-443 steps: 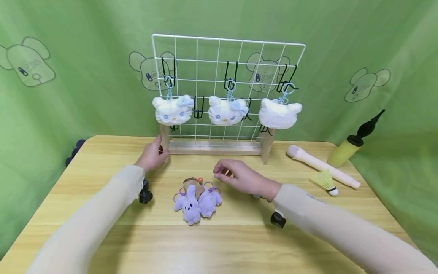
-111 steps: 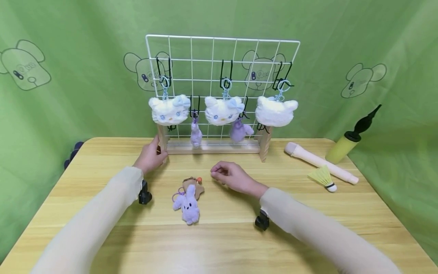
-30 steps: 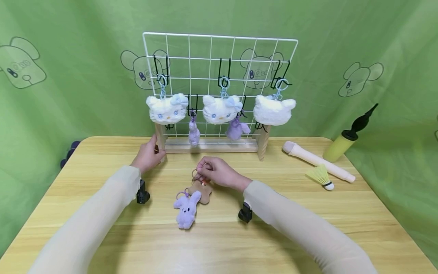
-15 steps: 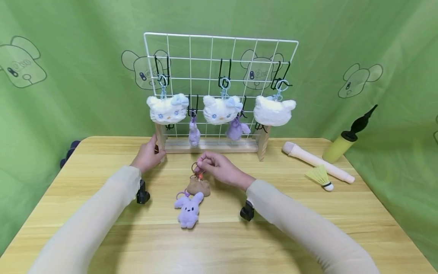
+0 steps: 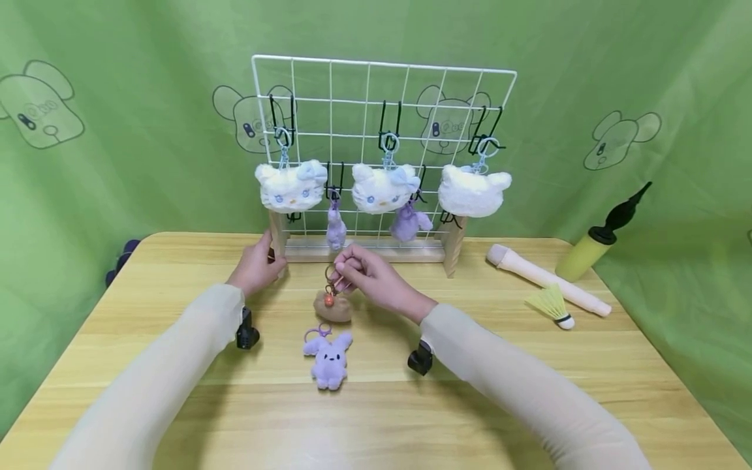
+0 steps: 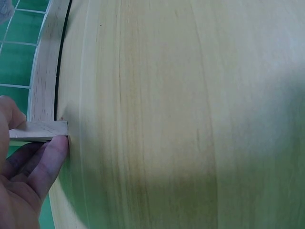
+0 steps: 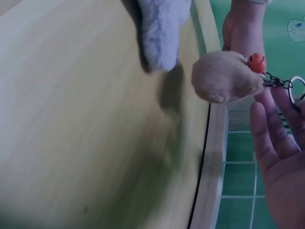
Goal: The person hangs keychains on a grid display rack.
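Observation:
My left hand [image 5: 254, 266] grips the left wooden foot [image 6: 40, 129] of a white wire grid rack [image 5: 384, 72]. My right hand [image 5: 376, 279] pinches the metal ring [image 7: 297, 88] of a brown plush keychain [image 5: 332, 308], which hangs in front of the rack. An orange bell [image 7: 256, 62] dangles from its chain. A purple plush rabbit keychain [image 5: 330, 362] lies face up on the table, nearer the camera. Two purple plush keychains, one left [image 5: 336, 227] and one right [image 5: 408, 223], hang from lower hooks. White cat-head plush keychains [image 5: 384, 189] hang along the upper hooks.
A pale pink toy microphone [image 5: 546, 281], a yellow shuttlecock [image 5: 553, 307] and a yellow hand pump [image 5: 587, 251] are at the right of the wooden table [image 5: 470, 418]. Green curtain [image 5: 147, 130] surrounds the table. Black hooks [image 5: 452, 219] project from the grid at the lower right.
Since the oldest frame, two purple keychains have come onto the lower hooks. Lately my right hand has taken the brown keychain by its ring and raised it towards the rack; the rabbit shifted slightly.

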`<state>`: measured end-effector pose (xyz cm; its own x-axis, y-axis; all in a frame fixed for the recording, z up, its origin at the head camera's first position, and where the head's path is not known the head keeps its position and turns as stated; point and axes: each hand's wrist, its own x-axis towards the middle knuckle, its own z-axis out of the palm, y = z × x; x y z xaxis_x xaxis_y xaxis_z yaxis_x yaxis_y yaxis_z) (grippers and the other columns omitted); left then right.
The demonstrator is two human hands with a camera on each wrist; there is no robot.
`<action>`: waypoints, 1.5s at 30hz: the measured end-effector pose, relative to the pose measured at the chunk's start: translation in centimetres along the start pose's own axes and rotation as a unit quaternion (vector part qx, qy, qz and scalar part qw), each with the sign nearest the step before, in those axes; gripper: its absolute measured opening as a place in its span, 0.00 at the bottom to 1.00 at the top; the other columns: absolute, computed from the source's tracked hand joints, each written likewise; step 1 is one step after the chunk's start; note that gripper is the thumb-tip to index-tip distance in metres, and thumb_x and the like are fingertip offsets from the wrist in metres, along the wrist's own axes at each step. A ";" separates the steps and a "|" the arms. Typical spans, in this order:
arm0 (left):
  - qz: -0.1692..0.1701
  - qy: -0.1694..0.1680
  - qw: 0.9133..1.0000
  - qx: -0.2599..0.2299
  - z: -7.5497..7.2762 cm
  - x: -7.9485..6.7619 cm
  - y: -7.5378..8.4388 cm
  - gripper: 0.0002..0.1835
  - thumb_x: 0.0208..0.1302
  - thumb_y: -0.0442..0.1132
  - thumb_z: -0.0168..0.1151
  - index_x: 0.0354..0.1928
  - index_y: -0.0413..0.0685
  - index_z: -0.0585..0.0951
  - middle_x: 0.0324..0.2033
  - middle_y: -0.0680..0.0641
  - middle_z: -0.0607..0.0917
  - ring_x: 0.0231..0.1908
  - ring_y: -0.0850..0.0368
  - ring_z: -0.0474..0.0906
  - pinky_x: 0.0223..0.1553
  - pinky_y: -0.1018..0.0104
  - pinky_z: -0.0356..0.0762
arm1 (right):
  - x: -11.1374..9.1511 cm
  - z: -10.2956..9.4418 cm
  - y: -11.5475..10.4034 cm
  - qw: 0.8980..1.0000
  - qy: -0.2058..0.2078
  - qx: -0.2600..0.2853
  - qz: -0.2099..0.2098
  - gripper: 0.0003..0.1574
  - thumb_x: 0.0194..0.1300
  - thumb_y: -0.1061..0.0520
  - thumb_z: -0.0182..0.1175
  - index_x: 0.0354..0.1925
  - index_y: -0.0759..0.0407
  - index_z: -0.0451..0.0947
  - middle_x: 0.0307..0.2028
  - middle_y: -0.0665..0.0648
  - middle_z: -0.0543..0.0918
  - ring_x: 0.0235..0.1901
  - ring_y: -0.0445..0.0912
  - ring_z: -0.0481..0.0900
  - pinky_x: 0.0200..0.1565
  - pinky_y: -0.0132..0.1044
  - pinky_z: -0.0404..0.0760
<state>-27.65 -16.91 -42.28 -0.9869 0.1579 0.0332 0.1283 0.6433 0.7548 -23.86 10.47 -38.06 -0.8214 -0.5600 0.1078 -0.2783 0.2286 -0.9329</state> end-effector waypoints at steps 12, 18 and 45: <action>0.001 0.005 1.000 -0.003 0.1 0.1 0.2 0.40 0.74 0.32 0.57 0.82 0.38 0.50 0.58 0.21 0.81 0.48 0.33 0.86 0.38 0.60 0.93 | 1.8 1.3 -1.9 0.997 0.055 -0.032 -0.032 0.07 0.80 0.64 0.51 0.50 0.68 0.72 0.44 0.71 0.89 0.33 0.41 0.87 0.41 0.40 0.93; 0.006 0.004 1.000 -0.009 0.0 0.1 0.2 0.41 0.73 0.32 0.58 0.82 0.38 0.50 0.57 0.21 0.81 0.48 0.32 0.86 0.39 0.58 0.93 | 3.0 2.4 -3.0 0.996 0.079 -0.044 -0.027 0.08 0.80 0.64 0.51 0.51 0.68 0.72 0.44 0.70 0.89 0.39 0.55 0.90 0.45 0.47 0.94; 0.017 -0.001 1.000 -0.020 -0.5 0.2 -0.3 0.39 0.72 0.32 0.59 0.81 0.40 0.55 0.50 0.24 0.85 0.43 0.37 0.87 0.38 0.59 0.92 | 7.9 5.5 -4.4 0.975 0.162 -0.145 -0.038 0.10 0.82 0.63 0.48 0.52 0.68 0.72 0.47 0.66 0.88 0.47 0.54 0.89 0.51 0.33 0.90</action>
<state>-27.90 -17.47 -42.17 -0.9820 0.1797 0.0584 0.1575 0.6074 0.7787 -26.39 0.64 -34.97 -0.8937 -0.3146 0.3199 -0.4356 0.4377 -0.7866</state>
